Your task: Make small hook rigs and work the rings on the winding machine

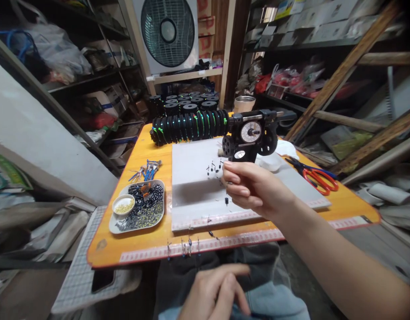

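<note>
Two bare hands show in the head view. The right hand is raised over the board, its fingers curled and thumb and forefinger brought together at the tips; whether a thin line or part sits between them, I cannot tell. The left hand is low over the lap, fingers loosely bent and close together; what they hold, if anything, is hidden.

Several small black parts show just beside the right fingertips, and another black piece below them; I cannot tell whether they lie on the board or hang from fine line. Wired bits show at the table's front edge, between the hands and left of both. Behind the right hand stands a winder, a row of black spools reaching leftward from it.

To the left, a tray carries dark pieces and a cup of yellow bits. Red-handled scissors lie on the right.

The step in hand appears to be fine fingertip work among the small parts; any next move would call for a light, precise pinch, clear of the winder.
</note>
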Demonstrator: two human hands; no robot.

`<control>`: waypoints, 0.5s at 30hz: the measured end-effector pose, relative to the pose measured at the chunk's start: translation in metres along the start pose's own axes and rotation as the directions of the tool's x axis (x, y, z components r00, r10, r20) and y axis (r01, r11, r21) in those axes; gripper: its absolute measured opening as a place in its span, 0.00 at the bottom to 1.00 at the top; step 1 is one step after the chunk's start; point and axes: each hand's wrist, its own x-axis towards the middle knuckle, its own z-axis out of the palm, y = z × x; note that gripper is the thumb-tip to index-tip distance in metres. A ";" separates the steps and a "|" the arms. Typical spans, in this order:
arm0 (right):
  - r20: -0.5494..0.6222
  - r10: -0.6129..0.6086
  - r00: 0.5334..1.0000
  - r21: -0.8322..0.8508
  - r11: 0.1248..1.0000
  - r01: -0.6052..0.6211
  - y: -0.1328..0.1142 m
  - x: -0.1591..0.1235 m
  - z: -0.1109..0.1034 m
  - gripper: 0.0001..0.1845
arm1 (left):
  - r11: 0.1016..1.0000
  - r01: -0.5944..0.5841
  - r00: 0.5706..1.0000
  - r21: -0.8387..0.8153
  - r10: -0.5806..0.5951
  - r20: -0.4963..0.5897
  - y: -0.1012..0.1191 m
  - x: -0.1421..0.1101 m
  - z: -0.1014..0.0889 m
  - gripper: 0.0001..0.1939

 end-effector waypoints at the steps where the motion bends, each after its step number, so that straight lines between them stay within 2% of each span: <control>1: -0.002 -0.012 1.000 -0.058 0.998 0.012 -0.002 0.000 0.000 0.21 | 0.998 0.033 0.999 0.059 -0.030 -0.040 0.008 0.003 -0.006 0.26; 4: -0.004 -0.049 0.999 -0.185 0.982 0.047 -0.007 -0.001 0.002 0.20 | 0.990 0.120 0.967 0.079 -0.099 -0.235 0.032 0.014 -0.020 0.27; 6: 0.012 -0.049 0.999 -0.213 0.976 0.051 -0.009 -0.001 0.003 0.20 | 0.992 0.031 0.915 0.119 0.019 -0.403 0.046 0.024 -0.026 0.22; 8: 0.035 -0.040 0.999 -0.222 0.974 0.047 -0.011 -0.002 0.004 0.19 | 0.960 -0.115 0.836 0.254 0.232 -0.497 0.059 0.036 -0.030 0.20; 9: 0.046 -0.032 0.998 -0.226 0.973 0.042 -0.011 -0.002 0.005 0.19 | 0.925 -0.177 0.808 0.337 0.332 -0.486 0.064 0.043 -0.032 0.20; 11: 0.060 -0.018 0.998 -0.233 0.972 0.031 -0.013 -0.004 0.006 0.20 | 0.868 -0.252 0.809 0.427 0.431 -0.399 0.072 0.057 -0.031 0.17; 13: 0.064 -0.009 0.998 -0.222 0.975 0.023 -0.013 -0.004 0.007 0.20 | 0.858 -0.302 0.826 0.416 0.454 -0.334 0.076 0.066 -0.029 0.14; 15: 0.070 -0.008 0.998 -0.187 0.982 0.021 -0.013 -0.004 0.006 0.19 | 0.902 -0.327 0.839 0.283 0.415 -0.353 0.075 0.068 -0.023 0.14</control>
